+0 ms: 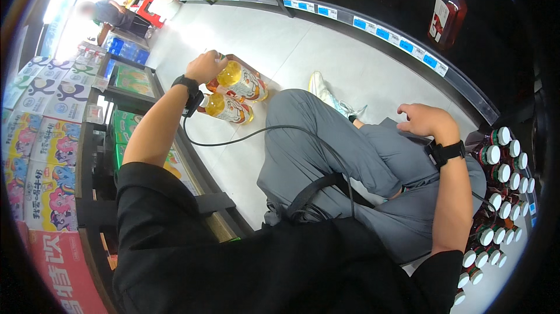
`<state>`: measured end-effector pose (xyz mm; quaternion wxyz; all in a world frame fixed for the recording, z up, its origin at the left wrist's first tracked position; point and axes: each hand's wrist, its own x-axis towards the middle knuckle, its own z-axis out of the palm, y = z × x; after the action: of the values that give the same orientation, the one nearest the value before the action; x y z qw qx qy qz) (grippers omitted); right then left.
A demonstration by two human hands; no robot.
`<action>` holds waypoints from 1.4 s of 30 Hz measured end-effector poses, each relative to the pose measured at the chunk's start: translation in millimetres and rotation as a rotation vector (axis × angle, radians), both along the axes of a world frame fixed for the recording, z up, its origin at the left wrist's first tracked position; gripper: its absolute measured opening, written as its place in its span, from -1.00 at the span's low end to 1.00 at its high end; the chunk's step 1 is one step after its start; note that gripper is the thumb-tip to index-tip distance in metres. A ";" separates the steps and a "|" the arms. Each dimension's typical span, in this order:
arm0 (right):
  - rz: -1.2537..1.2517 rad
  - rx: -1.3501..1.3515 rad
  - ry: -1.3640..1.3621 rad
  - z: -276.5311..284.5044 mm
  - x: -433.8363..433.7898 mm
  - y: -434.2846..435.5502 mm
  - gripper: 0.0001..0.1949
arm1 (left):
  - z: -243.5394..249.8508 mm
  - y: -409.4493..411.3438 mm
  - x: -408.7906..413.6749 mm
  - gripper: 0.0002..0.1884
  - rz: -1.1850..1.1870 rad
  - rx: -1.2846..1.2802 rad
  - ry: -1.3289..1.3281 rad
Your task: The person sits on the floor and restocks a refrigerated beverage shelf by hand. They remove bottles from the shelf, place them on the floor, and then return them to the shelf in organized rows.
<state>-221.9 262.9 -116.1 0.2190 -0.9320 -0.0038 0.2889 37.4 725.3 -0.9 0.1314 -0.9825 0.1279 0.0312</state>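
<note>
My left hand [205, 68] is closed at the neck of a large plastic bottle of yellow drink [236, 78], at the upper left over the floor. Its fingers cover the cap. Beside it is a second yellow drink bottle [227, 109] with a white cap, below my wrist. Part of a reddish bottle [250, 67] shows behind the first. My right hand [426, 119] hovers by my bent leg in grey trousers, fingers apart and nothing in them. Nearest on that side are several white-capped bottles of dark red drink [493, 155].
A dark shelf [393, 12] curves across the upper right, bearing a dark red bottle [447, 14] and price tags. Stacked drink cartons [52, 152] line the left. A black cable [262, 129] runs from my left wrist across my lap. Another person [111, 12] stands far off at the upper left.
</note>
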 end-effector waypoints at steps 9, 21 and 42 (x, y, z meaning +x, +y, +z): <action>-0.018 0.015 -0.014 -2.1 -0.2 -4.9 -0.49 | -46.6 50.9 15.5 -0.42 0.198 -0.025 0.110; -0.036 0.002 -0.287 -6.1 -12.6 1.8 -0.66 | -26.1 1.7 32.9 -0.46 0.140 0.194 0.210; -0.086 0.009 -0.358 16.4 -24.0 24.5 -0.80 | 33.4 -526.6 -41.7 -0.34 -1.020 -0.505 -0.073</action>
<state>-245.9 287.5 -99.7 0.2311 -0.9668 -0.0042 0.1089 -4.3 198.7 32.4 -0.1048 -0.7979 0.5848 -0.1017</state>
